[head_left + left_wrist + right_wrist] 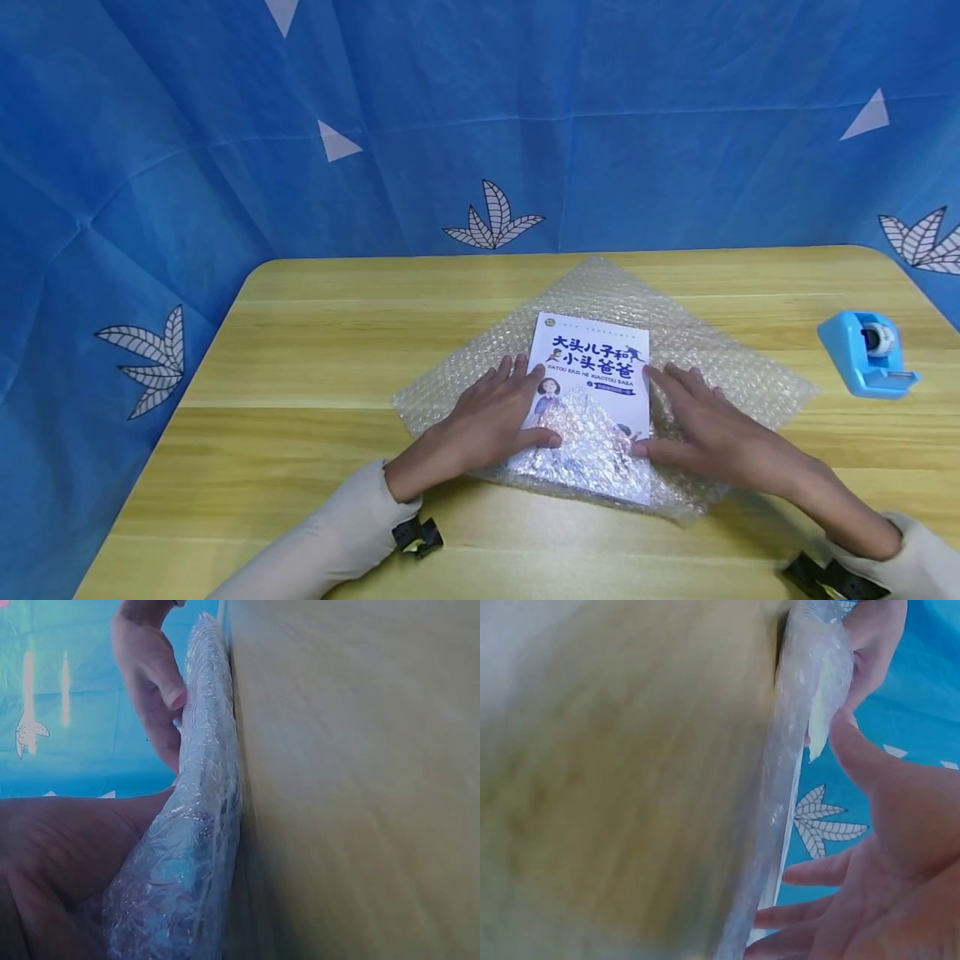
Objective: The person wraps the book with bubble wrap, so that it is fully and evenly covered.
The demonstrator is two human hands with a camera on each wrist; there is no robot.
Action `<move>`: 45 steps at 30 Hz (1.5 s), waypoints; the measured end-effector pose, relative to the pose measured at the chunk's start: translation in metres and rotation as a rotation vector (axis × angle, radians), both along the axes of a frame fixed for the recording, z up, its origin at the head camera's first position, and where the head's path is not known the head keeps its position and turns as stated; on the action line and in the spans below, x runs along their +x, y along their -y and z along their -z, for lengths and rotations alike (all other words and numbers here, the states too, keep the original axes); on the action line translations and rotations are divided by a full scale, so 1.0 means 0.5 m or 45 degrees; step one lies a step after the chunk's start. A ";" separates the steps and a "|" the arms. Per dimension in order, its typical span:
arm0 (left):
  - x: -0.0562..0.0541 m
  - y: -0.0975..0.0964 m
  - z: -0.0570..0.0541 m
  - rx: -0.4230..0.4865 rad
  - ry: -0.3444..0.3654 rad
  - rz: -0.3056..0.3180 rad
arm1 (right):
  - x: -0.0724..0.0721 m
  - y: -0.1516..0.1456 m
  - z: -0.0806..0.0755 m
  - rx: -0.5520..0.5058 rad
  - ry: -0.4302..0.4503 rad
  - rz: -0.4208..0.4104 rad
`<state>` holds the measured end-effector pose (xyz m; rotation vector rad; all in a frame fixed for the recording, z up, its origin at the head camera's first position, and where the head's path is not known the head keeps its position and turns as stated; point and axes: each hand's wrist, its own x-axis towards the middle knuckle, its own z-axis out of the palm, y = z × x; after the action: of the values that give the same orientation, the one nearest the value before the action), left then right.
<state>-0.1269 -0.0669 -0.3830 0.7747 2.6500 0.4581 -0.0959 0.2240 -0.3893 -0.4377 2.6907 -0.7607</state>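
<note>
A white paperback book (592, 367) with blue Chinese lettering lies face up on a sheet of clear bubble wrap (720, 354). The sheet is turned so its corners point to the back and sides, and its near part is folded up over the book's lower half. My left hand (487, 421) rests with spread fingers along the book's left edge, thumb on the folded flap. At the right edge my right hand (708, 433) is spread too, its thumb at the flap's side. In the left wrist view the folded wrap (206, 720) makes a rounded edge against the table.
A light blue tape dispenser (866, 358) with a roll in it stands at the table's right side. The wood-patterned table (300, 350) has rounded far corners. Behind it hangs a blue curtain (420, 108) with leaf and triangle prints.
</note>
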 end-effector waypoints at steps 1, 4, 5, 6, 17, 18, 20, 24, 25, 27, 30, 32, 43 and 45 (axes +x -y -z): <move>0.000 0.000 0.000 -0.002 -0.002 0.002 | -0.002 -0.001 -0.002 -0.001 -0.001 0.003; 0.000 -0.001 -0.002 -0.004 -0.007 0.006 | -0.005 -0.003 -0.009 -0.019 -0.012 0.004; 0.000 -0.001 -0.002 -0.004 -0.008 0.008 | -0.007 -0.004 -0.011 -0.028 -0.013 0.007; 0.000 -0.001 -0.003 -0.003 -0.007 0.008 | -0.008 -0.005 -0.012 -0.033 -0.018 0.008; -0.002 -0.001 -0.002 0.010 0.035 0.017 | -0.027 -0.008 -0.022 0.010 -0.104 0.055; -0.003 -0.001 -0.002 0.008 0.035 0.017 | -0.030 -0.009 -0.023 -0.003 -0.111 0.051; -0.003 -0.002 -0.002 0.004 0.037 0.018 | -0.035 -0.010 -0.025 -0.025 -0.115 0.040; -0.004 -0.002 -0.002 0.000 0.042 0.018 | -0.051 -0.014 -0.030 -0.061 -0.119 0.016; -0.004 -0.002 -0.002 -0.001 0.044 0.017 | -0.056 -0.015 -0.032 -0.070 -0.112 0.014; -0.005 -0.002 -0.002 -0.005 0.045 0.017 | -0.067 -0.017 -0.034 -0.076 -0.103 0.011; -0.005 -0.003 -0.003 -0.014 0.048 0.019 | -0.082 -0.019 -0.038 -0.084 -0.093 0.009; -0.005 -0.004 -0.003 -0.020 0.046 0.023 | -0.089 -0.020 -0.040 -0.085 -0.084 0.014; -0.004 -0.006 -0.004 -0.035 0.038 0.030 | -0.137 -0.019 -0.054 -0.120 -0.091 0.028; -0.003 -0.006 -0.005 -0.036 0.037 0.032 | -0.150 -0.020 -0.056 -0.112 -0.077 0.032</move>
<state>-0.1286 -0.0638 -0.3806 0.7860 2.6115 0.4215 -0.1708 0.2342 -0.3614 -0.4557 2.7309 -0.8898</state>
